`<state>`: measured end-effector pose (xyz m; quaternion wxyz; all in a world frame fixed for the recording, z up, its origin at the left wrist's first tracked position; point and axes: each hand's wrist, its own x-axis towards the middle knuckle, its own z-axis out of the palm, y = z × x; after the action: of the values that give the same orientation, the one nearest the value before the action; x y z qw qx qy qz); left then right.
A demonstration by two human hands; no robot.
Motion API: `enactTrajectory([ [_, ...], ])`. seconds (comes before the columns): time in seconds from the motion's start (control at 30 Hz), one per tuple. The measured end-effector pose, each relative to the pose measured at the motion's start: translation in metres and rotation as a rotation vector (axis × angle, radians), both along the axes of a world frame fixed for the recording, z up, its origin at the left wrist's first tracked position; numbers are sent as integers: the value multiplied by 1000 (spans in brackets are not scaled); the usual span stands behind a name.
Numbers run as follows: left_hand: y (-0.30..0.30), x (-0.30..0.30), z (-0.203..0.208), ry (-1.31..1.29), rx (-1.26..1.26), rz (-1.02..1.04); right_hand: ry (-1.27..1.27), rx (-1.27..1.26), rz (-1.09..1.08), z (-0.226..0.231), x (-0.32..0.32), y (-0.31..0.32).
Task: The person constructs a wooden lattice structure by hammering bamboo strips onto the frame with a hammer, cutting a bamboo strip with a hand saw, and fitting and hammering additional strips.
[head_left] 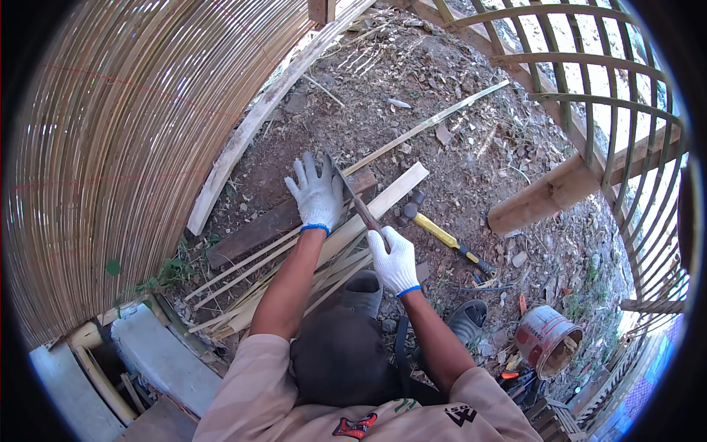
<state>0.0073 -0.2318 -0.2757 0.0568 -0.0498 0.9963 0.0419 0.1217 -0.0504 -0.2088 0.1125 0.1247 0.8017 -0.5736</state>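
Observation:
My left hand (320,197), in a white knit glove with a blue cuff, lies with fingers spread at a long thin bamboo strip (431,130), over a dark wooden plank (254,233). The glove hides the strip's middle. In my gloved right hand (395,263) is the wooden handle of a long-bladed knife (361,209), gripped with the fingers wrapped round it. Its blade slants up and left, crossing the strip close beside my left fingers. Below the knife lies a wide split bamboo piece (401,190) among several narrower strips (243,283).
A yellow-and-black hammer (442,233) lies right of my right hand. Farther right are a tipped bucket (546,340) and a thick post (545,193). A bamboo slat screen (132,140) bounds the left, a lattice (589,62) the upper right. Leaves and stones litter the ground.

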Motion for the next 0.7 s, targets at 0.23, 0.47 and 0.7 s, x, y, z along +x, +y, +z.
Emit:
enactTrajectory([
  [0.23, -5, 3, 5, 11, 4, 2, -28, 14, 3, 6, 32, 8],
  [0.47, -7, 6, 2, 15, 24, 18, -42, -19, 1, 4, 53, 20],
  [0.7, 2, -1, 5, -7, 42, 25, 9, 22, 36, -1, 2, 4],
])
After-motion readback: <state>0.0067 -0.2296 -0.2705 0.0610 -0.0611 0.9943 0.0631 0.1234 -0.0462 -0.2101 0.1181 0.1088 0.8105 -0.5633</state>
